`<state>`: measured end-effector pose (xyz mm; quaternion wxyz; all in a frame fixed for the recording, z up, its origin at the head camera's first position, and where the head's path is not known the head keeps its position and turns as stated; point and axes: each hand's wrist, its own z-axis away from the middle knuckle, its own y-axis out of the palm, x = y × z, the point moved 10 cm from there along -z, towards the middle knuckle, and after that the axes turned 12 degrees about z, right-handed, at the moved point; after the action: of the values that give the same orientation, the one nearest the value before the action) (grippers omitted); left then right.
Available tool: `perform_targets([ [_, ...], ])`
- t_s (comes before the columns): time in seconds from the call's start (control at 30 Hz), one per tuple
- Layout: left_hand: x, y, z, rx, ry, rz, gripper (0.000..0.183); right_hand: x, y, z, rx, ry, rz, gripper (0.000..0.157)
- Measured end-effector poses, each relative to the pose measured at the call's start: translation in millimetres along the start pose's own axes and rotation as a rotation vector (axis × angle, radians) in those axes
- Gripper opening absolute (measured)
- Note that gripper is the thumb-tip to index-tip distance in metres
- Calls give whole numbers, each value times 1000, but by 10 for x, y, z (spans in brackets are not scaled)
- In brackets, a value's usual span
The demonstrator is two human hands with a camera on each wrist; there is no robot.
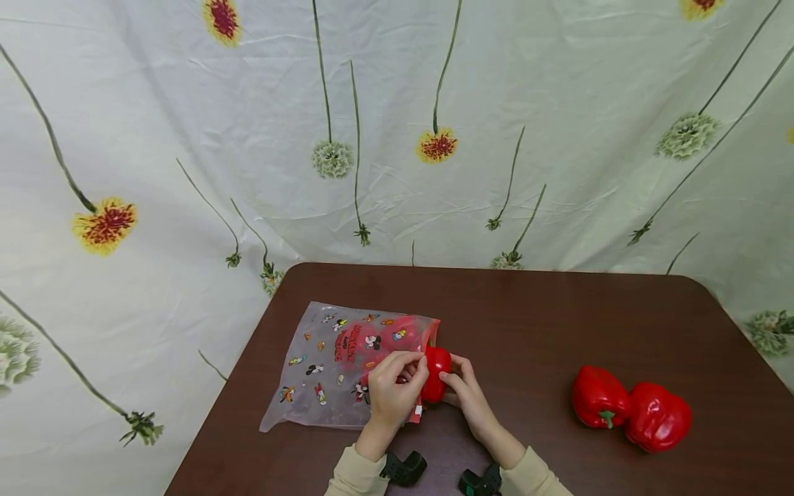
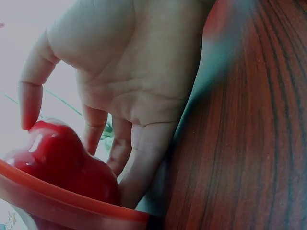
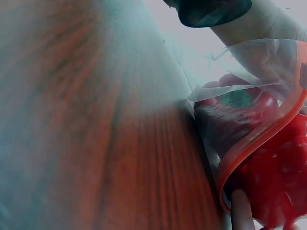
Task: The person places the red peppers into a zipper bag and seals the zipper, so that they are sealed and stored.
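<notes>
My left hand [image 1: 394,387] pinches the red-orange edge of a clear zip bag [image 1: 310,399] printed with small cartoon figures. At the bag's mouth my right hand [image 1: 469,398] holds a red bell pepper [image 1: 438,365], thumb on its near side and fingers partly hidden behind it. In the right wrist view this pepper [image 3: 283,177] sits at the red-orange rim [image 3: 254,143], a fingertip [image 3: 241,211] beside it. Through the plastic shows another red bell pepper [image 3: 235,115] inside the bag. The left wrist view has a red pepper [image 2: 57,153] beyond the rim, with fingers around it.
Two more red bell peppers, one [image 1: 599,397] with its green stem towards me and one [image 1: 659,418] beside it, lie on the right of the dark brown table [image 1: 515,317]. A white flowered cloth [image 1: 397,200] hangs behind the table.
</notes>
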<state>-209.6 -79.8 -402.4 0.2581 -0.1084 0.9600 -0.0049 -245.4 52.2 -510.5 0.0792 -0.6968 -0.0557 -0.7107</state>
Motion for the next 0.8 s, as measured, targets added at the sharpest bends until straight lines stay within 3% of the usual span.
perform_targets([
  [0.27,12,17,14,10,-1,0,4,26,25,13,-10,-66,46,49],
  [0.43,6,24,9,17,-3,-3,4,5,56,8,-1,-57,49,46],
  [0.6,0,16,3,9,0,4,4,2,86,13,41,-38,21,45],
  [0.8,-7,16,-1,7,14,0,5,36,151,26,118,-112,54,48],
])
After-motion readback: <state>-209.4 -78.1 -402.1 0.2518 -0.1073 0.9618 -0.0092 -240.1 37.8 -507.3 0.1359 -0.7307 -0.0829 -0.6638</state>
